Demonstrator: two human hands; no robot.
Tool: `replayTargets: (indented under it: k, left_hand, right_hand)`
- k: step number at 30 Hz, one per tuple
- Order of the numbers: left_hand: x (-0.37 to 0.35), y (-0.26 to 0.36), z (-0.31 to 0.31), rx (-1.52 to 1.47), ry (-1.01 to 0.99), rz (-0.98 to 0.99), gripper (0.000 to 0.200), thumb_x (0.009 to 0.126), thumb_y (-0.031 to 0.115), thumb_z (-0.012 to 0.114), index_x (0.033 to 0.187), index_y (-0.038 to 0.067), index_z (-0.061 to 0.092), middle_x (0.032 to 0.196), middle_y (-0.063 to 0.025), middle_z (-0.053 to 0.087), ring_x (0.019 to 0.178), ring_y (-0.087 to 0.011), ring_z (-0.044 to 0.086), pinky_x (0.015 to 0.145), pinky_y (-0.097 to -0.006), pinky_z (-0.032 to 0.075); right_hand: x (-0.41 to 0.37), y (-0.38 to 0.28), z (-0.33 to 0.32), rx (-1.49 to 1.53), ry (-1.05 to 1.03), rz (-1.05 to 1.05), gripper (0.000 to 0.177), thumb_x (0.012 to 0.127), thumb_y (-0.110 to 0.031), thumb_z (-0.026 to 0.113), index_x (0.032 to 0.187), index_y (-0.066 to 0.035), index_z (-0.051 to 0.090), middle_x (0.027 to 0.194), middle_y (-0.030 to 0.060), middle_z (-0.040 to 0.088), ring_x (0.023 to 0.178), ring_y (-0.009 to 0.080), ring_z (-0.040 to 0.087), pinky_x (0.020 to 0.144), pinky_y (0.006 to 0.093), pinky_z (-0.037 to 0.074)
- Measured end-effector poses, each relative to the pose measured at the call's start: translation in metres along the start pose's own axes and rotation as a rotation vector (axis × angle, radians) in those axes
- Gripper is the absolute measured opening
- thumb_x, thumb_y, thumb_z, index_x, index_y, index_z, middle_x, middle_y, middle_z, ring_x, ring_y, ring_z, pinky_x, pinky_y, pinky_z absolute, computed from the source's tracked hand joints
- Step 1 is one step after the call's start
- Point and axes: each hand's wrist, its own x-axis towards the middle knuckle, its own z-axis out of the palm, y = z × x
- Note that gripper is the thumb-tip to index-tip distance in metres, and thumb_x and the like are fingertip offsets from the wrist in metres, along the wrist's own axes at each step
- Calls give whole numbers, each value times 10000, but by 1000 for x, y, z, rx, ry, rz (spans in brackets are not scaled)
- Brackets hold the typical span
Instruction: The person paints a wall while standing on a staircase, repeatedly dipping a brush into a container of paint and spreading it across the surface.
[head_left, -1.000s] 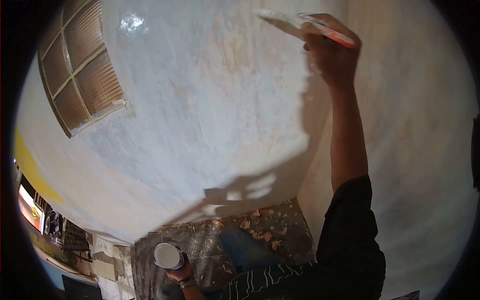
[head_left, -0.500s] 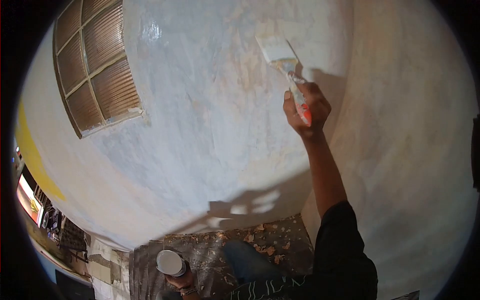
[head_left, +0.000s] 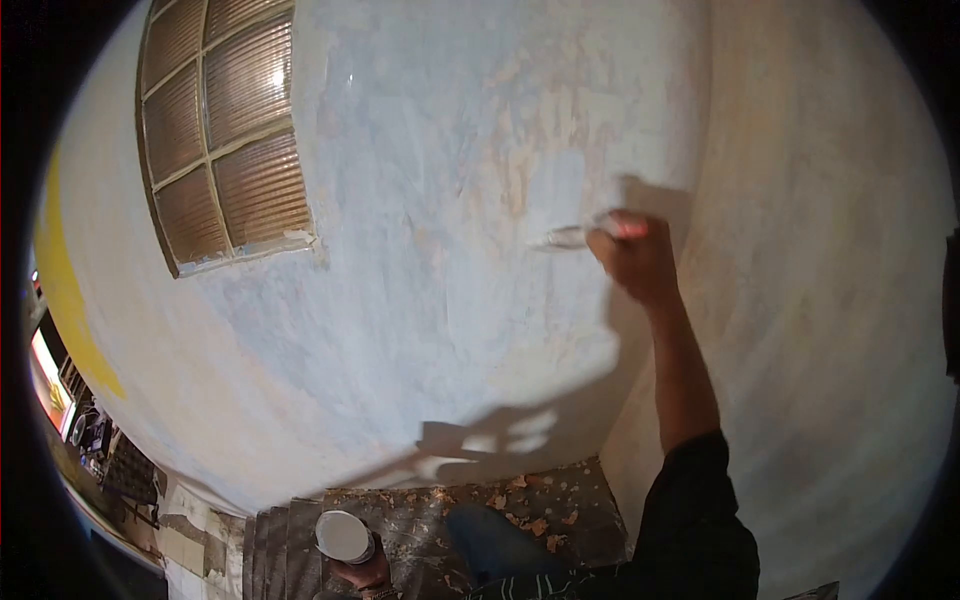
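My right hand point(head_left: 638, 252) is closed round the handle of a paintbrush point(head_left: 565, 238) in front of the patchy white wall point(head_left: 400, 300). The brush is turned sideways with its bristles to the left, close to the wall and slightly blurred; whether they touch it I cannot tell. Low in the view, my left hand point(head_left: 365, 572) holds a round tub point(head_left: 344, 538) of whitish paint from its lower right side, with the opening facing up.
A window point(head_left: 225, 140) with ribbed panes is set in the wall at upper left. Dark floor covering point(head_left: 410, 515) with flakes and scraps lies below. Another wall point(head_left: 810, 280) meets this one at the right. Cluttered items and a bright screen point(head_left: 50, 380) stand far left.
My right hand has come down and slightly right, and the brush has swung from pointing up to pointing left. The view has shifted a little. My left hand still holds the tub.
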Motion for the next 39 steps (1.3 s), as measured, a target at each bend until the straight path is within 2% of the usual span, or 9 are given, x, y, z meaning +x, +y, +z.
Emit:
replayTargets:
  k: [1, 3, 5, 10, 16, 20, 23, 35, 39]
  left_hand:
    - [-1, 0, 1, -16, -11, -15, 625, 854, 579, 483, 1320, 165, 526, 1235, -92, 618, 1152, -298, 576, 878, -470, 463]
    - [-4, 2, 3, -44, -29, -23, 614, 864, 571, 482, 1316, 159, 532, 1228, -98, 623, 1140, -299, 584, 880, -457, 475]
    - [-6, 2, 3, -77, -43, -12, 590, 886, 547, 474, 1302, 135, 547, 1215, -111, 632, 1116, -301, 600, 887, -439, 496]
    - [2, 2, -14, -30, -32, -13, 601, 888, 535, 468, 1328, 129, 527, 1256, -115, 610, 1146, -299, 586, 895, -436, 496]
    - [-1, 4, -14, 26, -83, 8, 594, 893, 508, 470, 1340, 121, 515, 1273, -117, 601, 1163, -304, 580, 928, -446, 492]
    - [-16, 8, 12, 1286, -116, 546, 566, 895, 479, 472, 1337, 129, 523, 1266, -111, 606, 1154, -309, 587, 942, -452, 493]
    - [1, 2, 0, -17, 56, 61, 562, 891, 495, 469, 1322, 141, 536, 1232, -98, 627, 1127, -306, 603, 896, -448, 508]
    - [9, -5, -25, 495, -91, 345, 586, 883, 546, 488, 1309, 146, 533, 1203, -104, 636, 1084, -306, 617, 823, -426, 511]
    - [0, 5, -20, 75, -125, 145, 611, 882, 555, 495, 1324, 134, 523, 1227, -116, 622, 1118, -307, 599, 868, -439, 507]
  right_hand:
    - [24, 19, 8, -236, 18, -369, 78, 750, -31, 646, 691, -14, 599, 549, 68, 471, 489, 135, 484, 482, 313, 401]
    - [73, 34, 32, -140, 313, -353, 158, 740, -89, 641, 607, -45, 567, 523, 88, 487, 481, 211, 521, 494, 352, 459]
    - [121, 6, -3, 117, 166, 467, 133, 758, -123, 655, 658, -38, 629, 542, 95, 558, 532, 206, 590, 528, 349, 490]
    - [151, -3, -37, 335, 550, 234, 184, 806, -174, 677, 820, 9, 695, 653, 98, 615, 575, 77, 552, 563, 258, 467]
    - [20, 33, 27, -240, 397, -112, 113, 755, -125, 698, 800, -38, 642, 761, 134, 663, 593, 280, 617, 512, 360, 493]
    - [-131, -16, 46, 44, 223, 96, 208, 726, -88, 675, 927, -36, 668, 670, 110, 572, 545, 281, 569, 490, 372, 464]
    - [-141, -39, 22, 254, 145, 337, 107, 742, -117, 681, 810, -38, 658, 607, 117, 537, 508, 271, 538, 490, 359, 445]
    - [206, 36, -63, 167, 363, 519, 295, 731, -295, 665, 681, -5, 644, 622, 46, 633, 555, 108, 562, 581, 315, 466]
    - [231, 24, -74, 211, 493, 372, 275, 756, -264, 678, 708, 6, 653, 630, 21, 619, 600, 76, 544, 582, 289, 458]
